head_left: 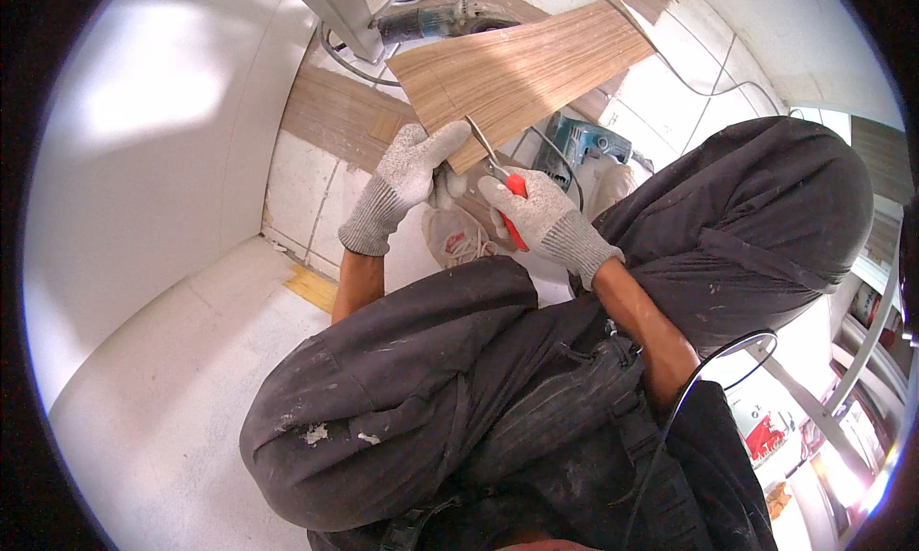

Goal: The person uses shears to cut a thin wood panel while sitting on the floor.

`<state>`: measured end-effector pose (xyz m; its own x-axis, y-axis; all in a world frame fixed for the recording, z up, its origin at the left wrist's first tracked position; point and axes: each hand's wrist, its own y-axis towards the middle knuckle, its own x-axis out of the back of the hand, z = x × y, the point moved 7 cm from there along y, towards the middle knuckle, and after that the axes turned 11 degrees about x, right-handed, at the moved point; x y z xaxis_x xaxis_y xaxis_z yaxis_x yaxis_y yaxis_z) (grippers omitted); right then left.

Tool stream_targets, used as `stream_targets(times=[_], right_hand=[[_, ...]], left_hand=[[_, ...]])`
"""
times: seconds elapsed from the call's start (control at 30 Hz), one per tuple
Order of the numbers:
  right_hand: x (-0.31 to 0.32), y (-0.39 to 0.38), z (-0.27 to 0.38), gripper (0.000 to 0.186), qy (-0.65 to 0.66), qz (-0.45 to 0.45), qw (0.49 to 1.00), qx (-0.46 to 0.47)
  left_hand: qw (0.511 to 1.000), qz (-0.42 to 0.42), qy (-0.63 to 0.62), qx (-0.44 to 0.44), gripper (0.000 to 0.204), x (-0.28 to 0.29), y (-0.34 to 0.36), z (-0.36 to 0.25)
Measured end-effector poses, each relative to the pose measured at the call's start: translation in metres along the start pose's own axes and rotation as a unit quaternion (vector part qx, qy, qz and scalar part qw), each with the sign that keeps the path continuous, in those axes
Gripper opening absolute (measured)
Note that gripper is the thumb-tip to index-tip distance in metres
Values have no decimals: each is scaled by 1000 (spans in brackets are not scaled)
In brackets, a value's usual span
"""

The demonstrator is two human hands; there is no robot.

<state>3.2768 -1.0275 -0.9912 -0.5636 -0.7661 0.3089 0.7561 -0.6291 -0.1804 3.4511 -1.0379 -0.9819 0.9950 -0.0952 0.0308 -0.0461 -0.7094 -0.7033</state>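
Note:
My left hand [410, 173], in a pale knitted work glove, grips the near end of a wood-grain laminate strip [522, 67], thumb on top and fingers curled below. The strip slants away to the upper right. My right hand [548, 214], gloved the same way, is wrapped round the red handles of a pair of snips [515, 199]. Their metal blades meet the strip's near edge, close to my left thumb. Whether the blades are closed on the laminate I cannot tell.
A blue-green power tool [574, 149] lies on the tiles under the strip, and a second power tool [445, 20] lies behind it. A metal leg [345, 20] stands at the upper left. Cables cross the floor. My shoe [459, 240] is below my hands.

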Motion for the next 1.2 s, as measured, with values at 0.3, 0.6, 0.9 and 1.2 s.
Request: stream_targets(times=[0.3, 0.6, 0.9, 1.2], right_hand=[[-1, 2, -2, 49, 17, -3, 988, -155], [-35, -15, -57, 32, 202, -18, 978, -45], [-31, -16, -45, 44, 358, -96, 881, -295], [-25, -15, -32, 43, 416, -97, 868, -254]], left_hand=[[992, -115, -53, -14, 48, -9, 11, 14], [995, -71, -63, 9, 38, -7, 7, 4], [996, -65, -45, 29, 42, -15, 17, 21], [996, -65, -54, -37, 42, -16, 11, 4]])
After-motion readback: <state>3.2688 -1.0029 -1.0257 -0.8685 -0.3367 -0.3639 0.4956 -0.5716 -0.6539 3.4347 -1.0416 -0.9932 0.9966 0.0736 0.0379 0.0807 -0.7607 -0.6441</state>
